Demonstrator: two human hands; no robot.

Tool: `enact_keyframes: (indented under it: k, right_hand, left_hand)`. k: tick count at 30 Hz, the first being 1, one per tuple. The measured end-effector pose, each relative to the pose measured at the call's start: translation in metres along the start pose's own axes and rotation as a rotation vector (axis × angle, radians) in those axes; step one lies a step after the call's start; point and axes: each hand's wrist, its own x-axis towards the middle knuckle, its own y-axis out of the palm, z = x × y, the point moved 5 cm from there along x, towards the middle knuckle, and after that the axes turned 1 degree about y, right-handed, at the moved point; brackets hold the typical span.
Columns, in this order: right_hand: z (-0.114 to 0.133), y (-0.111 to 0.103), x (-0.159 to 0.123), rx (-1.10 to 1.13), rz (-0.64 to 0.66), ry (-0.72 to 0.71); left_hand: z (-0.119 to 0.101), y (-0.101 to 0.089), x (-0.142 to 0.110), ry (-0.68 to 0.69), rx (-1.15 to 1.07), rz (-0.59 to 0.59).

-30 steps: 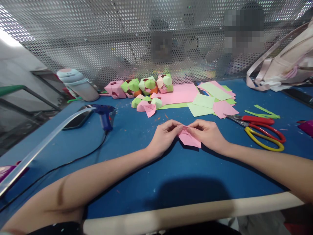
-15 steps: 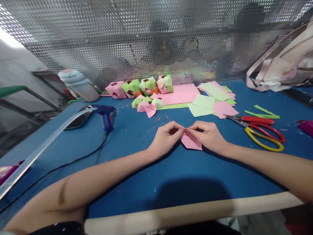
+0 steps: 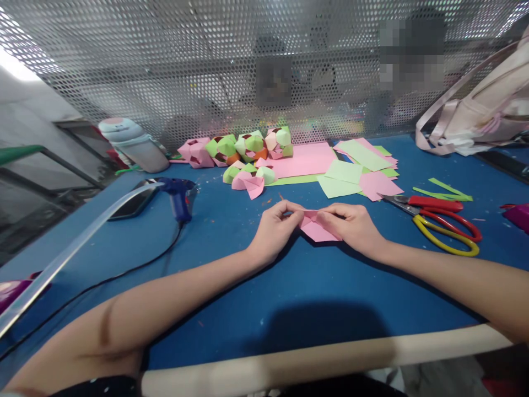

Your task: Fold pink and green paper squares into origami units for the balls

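A small piece of folded pink paper [image 3: 320, 232] is held just above the blue table [image 3: 231, 309]. My left hand [image 3: 276, 229] pinches its upper left edge between thumb and fingers. On the other side, my right hand [image 3: 351, 227] grips the paper's upper right part, thumb pressed on its face. The lower edge of the paper hangs free between the two hands. Beyond them sit several folded paper shapes in pink and green, with a pink folded piece [image 3: 250, 183] nearest. Fingers cover part of the paper's top fold.
Cut paper sheets [image 3: 343, 177] lie behind my right hand. Scissors [image 3: 438, 229] with red and yellow handles rest at right near green strips [image 3: 448, 193]. A blue glue gun [image 3: 178, 198], a phone [image 3: 134, 201] and a bottle [image 3: 134, 143] are at left. A perforated metal screen [image 3: 231, 71] closes the back.
My hands have moved slightly apart, the left one shifting left. More of the pink paper's upper fold shows between them, and its lower edge has risen a little.
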Motion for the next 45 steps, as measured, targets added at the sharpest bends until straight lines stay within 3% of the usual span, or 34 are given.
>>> enact_keyframes:
  k: [6, 12, 20, 25, 30, 36, 45]
  right_hand:
    - [0.0, 0.002, 0.0, 0.01, 0.048, -0.039]
    - [-0.002, -0.001, 0.002, -0.123, -0.043, -0.076]
    - [0.002, 0.005, -0.001, -0.136, 0.002, -0.147]
    - [0.004, 0.003, -0.002, -0.144, -0.027, -0.18]
    - [0.004, 0.003, -0.001, -0.161, -0.054, -0.207]
    - [0.007, 0.004, -0.003, -0.168, -0.022, -0.241]
    - [0.009, 0.005, -0.003, -0.18, -0.02, -0.254]
  left_hand:
    - [0.004, 0.008, 0.0, 0.002, -0.045, 0.111]
    - [0.006, 0.004, 0.001, -0.007, -0.048, 0.02]
    - [0.006, 0.008, 0.0, -0.037, 0.082, 0.101]
    - [0.008, 0.006, -0.001, -0.04, 0.093, 0.056]
    - [0.007, 0.008, -0.004, -0.069, 0.057, 0.087]
    - [-0.005, 0.008, -0.005, 0.024, 0.104, 0.136]
    - [-0.004, 0.004, -0.005, 0.049, 0.114, 0.063]
